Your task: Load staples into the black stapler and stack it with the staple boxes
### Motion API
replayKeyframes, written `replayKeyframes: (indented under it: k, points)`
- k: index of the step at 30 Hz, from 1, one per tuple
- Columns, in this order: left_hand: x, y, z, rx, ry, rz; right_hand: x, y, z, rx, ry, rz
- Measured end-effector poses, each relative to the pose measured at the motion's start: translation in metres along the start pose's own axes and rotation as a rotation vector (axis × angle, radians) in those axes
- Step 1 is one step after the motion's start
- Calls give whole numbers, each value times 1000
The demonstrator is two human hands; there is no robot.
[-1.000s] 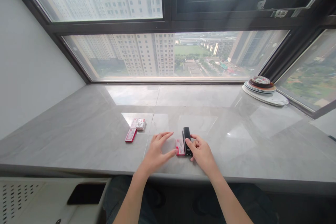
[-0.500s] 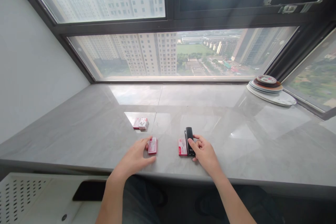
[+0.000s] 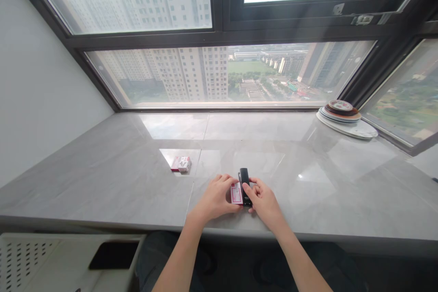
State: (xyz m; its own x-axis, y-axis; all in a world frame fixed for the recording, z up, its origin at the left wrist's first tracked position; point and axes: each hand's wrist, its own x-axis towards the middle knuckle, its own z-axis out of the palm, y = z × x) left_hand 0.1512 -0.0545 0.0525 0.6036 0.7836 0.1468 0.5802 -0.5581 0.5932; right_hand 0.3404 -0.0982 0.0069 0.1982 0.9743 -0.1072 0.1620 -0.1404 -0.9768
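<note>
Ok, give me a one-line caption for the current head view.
Left hand holding a small box beside a black stapler in the right hand, on a grey counter by a window.

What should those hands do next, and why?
I'd probably have the left hand let go of the red-and-white box: it sits right beside the black stapler, thumb and fingers at its near and far ends, while the right hand holds the stapler. That would free the left hand for the small boxes farther left.
</note>
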Motion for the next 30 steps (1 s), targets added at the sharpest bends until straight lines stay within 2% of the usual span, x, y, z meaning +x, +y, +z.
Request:
replayKeyframes:
  k: [3, 5, 6, 9, 12, 15, 18, 22, 25, 27, 30]
  points:
    - [-1, -2, 0, -26, -25, 4, -1, 0, 0, 3, -2, 1]
    - [-2, -9, -12, -78, -5, -6, -1, 0, 1, 2, 10, -1]
    - [-2, -16, -22, -93, 45, -36, -1, -1, 2, -1, 20, -5]
    - [-1, -55, -65, -39, 324, -216, -3, -2, 2, -16, 41, -15]
    - [-2, -108, -106, 34, 448, -377, -4, -3, 2, -30, 41, -16]
    - [-13, -149, -123, 63, 378, -471, -4, -4, 1, -18, 42, -16]
    - [-38, -167, -120, 77, 290, -492, -3, -6, 1, 0, 38, -6]
    - [-83, -164, -115, 128, 109, -449, -3, -6, 2, 2, 31, 6]
    - [-102, -141, -113, 78, 23, -499, -3, -4, 3, 9, 35, 7]
    - [-99, -114, -106, 27, -1, -505, -3, -3, 4, 7, 35, 5]
    - [-75, -66, -81, -56, 16, -352, -2, -2, 5, -1, 40, 3]
